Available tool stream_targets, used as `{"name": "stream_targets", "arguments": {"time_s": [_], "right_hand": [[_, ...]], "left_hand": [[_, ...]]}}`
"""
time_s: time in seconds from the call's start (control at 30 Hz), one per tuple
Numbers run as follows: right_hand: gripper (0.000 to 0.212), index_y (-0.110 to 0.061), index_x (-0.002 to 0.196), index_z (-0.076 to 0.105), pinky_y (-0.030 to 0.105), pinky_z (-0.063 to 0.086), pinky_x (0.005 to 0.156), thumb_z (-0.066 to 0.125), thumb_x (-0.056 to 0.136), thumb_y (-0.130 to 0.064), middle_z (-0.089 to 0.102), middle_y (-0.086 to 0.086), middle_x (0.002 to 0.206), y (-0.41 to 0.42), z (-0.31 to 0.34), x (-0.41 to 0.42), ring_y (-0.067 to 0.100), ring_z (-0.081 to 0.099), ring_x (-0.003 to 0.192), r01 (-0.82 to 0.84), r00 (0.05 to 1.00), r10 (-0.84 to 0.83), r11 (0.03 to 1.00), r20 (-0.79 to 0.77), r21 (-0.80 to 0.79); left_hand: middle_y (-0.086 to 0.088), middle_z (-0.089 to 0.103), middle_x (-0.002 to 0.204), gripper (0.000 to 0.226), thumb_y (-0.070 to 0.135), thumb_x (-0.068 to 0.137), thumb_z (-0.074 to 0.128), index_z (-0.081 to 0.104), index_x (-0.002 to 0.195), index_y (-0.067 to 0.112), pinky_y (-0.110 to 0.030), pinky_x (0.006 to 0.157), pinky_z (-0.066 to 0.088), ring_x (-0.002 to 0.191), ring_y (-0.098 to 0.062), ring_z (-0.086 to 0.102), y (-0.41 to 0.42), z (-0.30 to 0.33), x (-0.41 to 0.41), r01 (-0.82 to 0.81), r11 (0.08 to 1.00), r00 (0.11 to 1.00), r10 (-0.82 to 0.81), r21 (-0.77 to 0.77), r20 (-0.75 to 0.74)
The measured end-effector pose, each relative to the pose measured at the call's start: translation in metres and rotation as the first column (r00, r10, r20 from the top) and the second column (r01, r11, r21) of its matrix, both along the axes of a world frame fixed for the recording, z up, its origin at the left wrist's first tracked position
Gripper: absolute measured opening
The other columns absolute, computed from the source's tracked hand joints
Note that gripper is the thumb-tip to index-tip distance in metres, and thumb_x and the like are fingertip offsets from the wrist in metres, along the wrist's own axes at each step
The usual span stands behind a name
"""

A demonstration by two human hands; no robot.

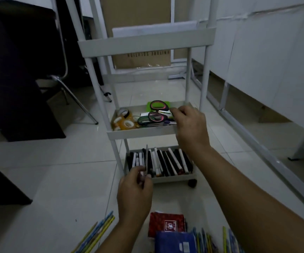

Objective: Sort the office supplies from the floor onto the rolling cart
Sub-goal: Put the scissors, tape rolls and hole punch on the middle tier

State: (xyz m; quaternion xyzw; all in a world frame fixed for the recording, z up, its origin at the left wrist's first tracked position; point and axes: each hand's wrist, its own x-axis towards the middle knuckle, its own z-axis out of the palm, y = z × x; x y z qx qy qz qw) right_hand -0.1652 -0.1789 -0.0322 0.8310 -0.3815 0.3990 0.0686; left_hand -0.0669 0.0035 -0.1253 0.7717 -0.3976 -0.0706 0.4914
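- The cart [147,43] stands just ahead of both hands, with three tiers. Its top tier is above the hands and I cannot see inside it from this angle.
- The floor [56,179] under and behind the hands still carries supplies, so by my reading the sorting is well along but not finished.
- The bottom tray [173,178], just beyond the left hand, is packed with a row of markers [165,161]. That group looks done.
- The middle tray [140,133], under the right hand's fingertips, holds tape rolls [124,121] at the side away from that hand and scissors [157,112] with pink-edged handles right by its fingers.
- Left on the floor: a red packet [166,224] and a blue packet [175,241] between the forearms, near the wrists. Pencils [96,232] lie outside the left forearm, and more pencils [228,240] lie beside the right forearm.
- The right hand [189,125] reaches over the middle tray's front corner, fingers curled and partly open. They touch or nearly touch the scissors area; I cannot tell whether they grip anything.
- The left hand [135,194] is pinched shut on a thin metal tool [146,157], held upright in front of the bottom tray; it is too slim to identify.
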Motion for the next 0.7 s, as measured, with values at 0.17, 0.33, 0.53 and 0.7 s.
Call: {"name": "stream_targets", "arguments": {"time_s": [0.17, 0.33, 0.53, 0.7], "right_hand": [[0.046, -0.030, 0.122, 0.065, 0.039, 0.030, 0.100, 0.057, 0.082, -0.008, 0.062, 0.003, 0.118, -0.026, 0.008, 0.016, 0.029, 0.051, 0.112, 0.081, 0.965, -0.052, 0.991, -0.258, 0.105], [0.052, -0.039, 0.113, 0.069, 0.043, 0.020, 0.116, 0.056, 0.080, -0.002, 0.068, 0.003, 0.096, -0.029, 0.005, 0.021, 0.026, 0.054, 0.104, 0.139, 0.963, -0.095, 0.977, -0.253, 0.162], [0.042, -0.010, 0.108, 0.070, 0.043, 0.041, 0.099, 0.050, 0.076, 0.008, 0.068, 0.013, 0.100, -0.017, -0.020, 0.017, 0.032, 0.060, 0.100, -0.023, 1.000, 0.022, 0.978, 0.006, 0.208], [0.056, -0.013, 0.134, 0.054, 0.058, 0.015, 0.117, 0.047, 0.079, -0.008, 0.053, 0.009, 0.138, 0.003, -0.057, 0.004, 0.031, 0.035, 0.138, 0.134, 0.990, -0.130, 0.989, -0.062, 0.066]], "left_hand": [[0.006, 0.058, 0.081, 0.018, 0.030, 0.093, 0.056, 0.056, 0.109, 0.036, -0.031, 0.062, 0.048, 0.075, -0.010, 0.057, -0.012, 0.030, 0.020, 0.040, 0.998, 0.996, -0.035, -0.053, 0.088], [0.006, 0.055, 0.093, 0.021, 0.028, 0.095, 0.054, 0.056, 0.115, 0.031, -0.027, 0.065, 0.043, 0.078, -0.004, 0.054, -0.032, 0.051, 0.034, 0.028, 0.996, 0.986, -0.014, -0.087, 0.164], [0.004, 0.060, 0.107, 0.029, 0.016, 0.094, 0.054, 0.058, 0.121, 0.024, -0.036, 0.084, 0.048, 0.098, -0.015, 0.054, -0.072, 0.085, 0.041, 0.102, 0.983, 0.948, -0.048, -0.156, 0.316], [-0.003, 0.071, 0.096, 0.029, 0.015, 0.089, 0.060, 0.070, 0.113, 0.028, -0.039, 0.079, 0.046, 0.090, -0.027, 0.058, -0.124, 0.116, 0.050, 0.077, 0.995, 0.800, -0.027, -0.058, 0.599]]}}
